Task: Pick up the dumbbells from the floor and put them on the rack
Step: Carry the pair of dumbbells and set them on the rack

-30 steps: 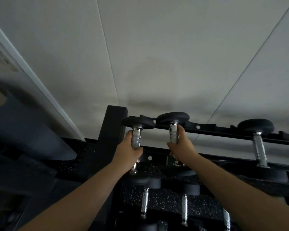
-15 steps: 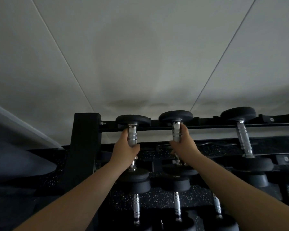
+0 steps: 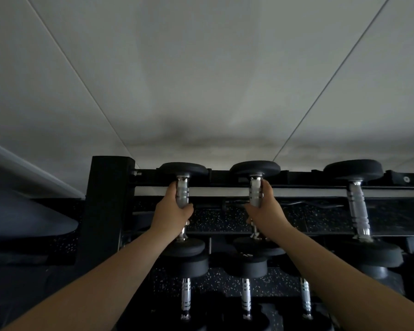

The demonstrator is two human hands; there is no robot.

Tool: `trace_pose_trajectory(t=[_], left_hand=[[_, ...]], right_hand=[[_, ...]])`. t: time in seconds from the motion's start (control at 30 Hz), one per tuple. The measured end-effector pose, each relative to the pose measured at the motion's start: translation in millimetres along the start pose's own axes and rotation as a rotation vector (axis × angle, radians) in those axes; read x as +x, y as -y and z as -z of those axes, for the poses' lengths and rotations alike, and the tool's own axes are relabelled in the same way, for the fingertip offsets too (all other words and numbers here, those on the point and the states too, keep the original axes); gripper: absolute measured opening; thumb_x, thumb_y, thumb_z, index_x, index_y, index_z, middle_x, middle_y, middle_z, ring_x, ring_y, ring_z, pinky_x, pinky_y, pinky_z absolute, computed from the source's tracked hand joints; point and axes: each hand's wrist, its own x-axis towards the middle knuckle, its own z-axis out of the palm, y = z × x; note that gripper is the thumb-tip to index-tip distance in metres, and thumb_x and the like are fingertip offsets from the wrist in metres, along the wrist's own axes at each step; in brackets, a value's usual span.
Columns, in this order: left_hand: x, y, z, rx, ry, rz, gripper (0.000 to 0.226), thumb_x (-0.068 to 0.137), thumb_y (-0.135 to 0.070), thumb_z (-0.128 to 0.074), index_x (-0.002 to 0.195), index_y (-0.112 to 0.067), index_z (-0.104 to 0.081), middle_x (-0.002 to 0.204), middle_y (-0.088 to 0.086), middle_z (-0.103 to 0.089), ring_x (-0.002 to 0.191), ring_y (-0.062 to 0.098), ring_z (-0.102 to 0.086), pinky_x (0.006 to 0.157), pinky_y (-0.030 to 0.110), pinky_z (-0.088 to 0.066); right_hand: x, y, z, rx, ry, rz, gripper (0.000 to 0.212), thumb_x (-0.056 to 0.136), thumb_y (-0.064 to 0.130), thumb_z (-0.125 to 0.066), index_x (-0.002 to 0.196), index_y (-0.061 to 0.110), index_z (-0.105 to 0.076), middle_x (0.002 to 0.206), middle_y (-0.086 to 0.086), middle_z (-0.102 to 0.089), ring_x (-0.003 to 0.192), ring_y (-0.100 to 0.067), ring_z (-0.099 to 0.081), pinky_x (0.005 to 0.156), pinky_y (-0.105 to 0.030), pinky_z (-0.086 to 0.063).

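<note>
Your left hand (image 3: 171, 215) is closed around the chrome handle of the left dumbbell (image 3: 182, 194), fingers wrapped fully about the lower half of the grip, thumb side up toward the far head. Your right hand (image 3: 265, 212) is closed in the same manner on the handle of the second dumbbell (image 3: 255, 191), just to the right of the first. Both dumbbells lie across the top tier of the black rack (image 3: 109, 199), handles running away from you: each far rubber head sits against the rear rail (image 3: 304, 177), each near head sits low toward you at the front of the tier, partly hidden behind your wrists. Whether the near heads bear fully on the front support cannot be told in this dim light. A third dumbbell (image 3: 359, 211) rests on the same tier to the right, well apart from your right hand and untouched. On the lower tier, several more dumbbells (image 3: 246, 295) lie side by side, chrome handles showing between black heads; one head bears a number, too faint to read with certainty. Speckled black flooring (image 3: 220, 220) shows through the rack. A pale panelled wall (image 3: 201, 80) fills the upper view.
</note>
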Motion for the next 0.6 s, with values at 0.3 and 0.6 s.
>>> trace_pose_trajectory(t=[0.3, 0.6], left_hand=[[3.8, 6.2, -7.6, -0.007, 0.034, 0.015, 0.06, 0.081, -0.012, -0.065, 0.134, -0.027, -0.04, 0.09, -0.001, -0.062, 0.067, 0.016, -0.066, 0.051, 0.023, -0.057], [3.2, 4.7, -6.1, 0.006, 0.064, 0.028, 0.071, 0.084, -0.014, -0.064, 0.143, -0.028, -0.028, 0.092, -0.003, -0.061, 0.065, 0.016, -0.067, 0.048, 0.017, -0.052]], right_hand=[[2.3, -25.3, 10.6, 0.008, -0.003, -0.06, 0.085, 0.088, 0.009, -0.054, 0.149, 0.036, -0.002, 0.093, -0.005, -0.063, 0.064, -0.019, -0.064, 0.042, -0.021, -0.045], [4.9, -34.2, 16.8, -0.016, 0.016, -0.021, 0.084, 0.09, 0.01, -0.054, 0.149, 0.036, 0.001, 0.125, -0.018, -0.057, 0.067, -0.018, -0.064, 0.045, -0.02, -0.046]])
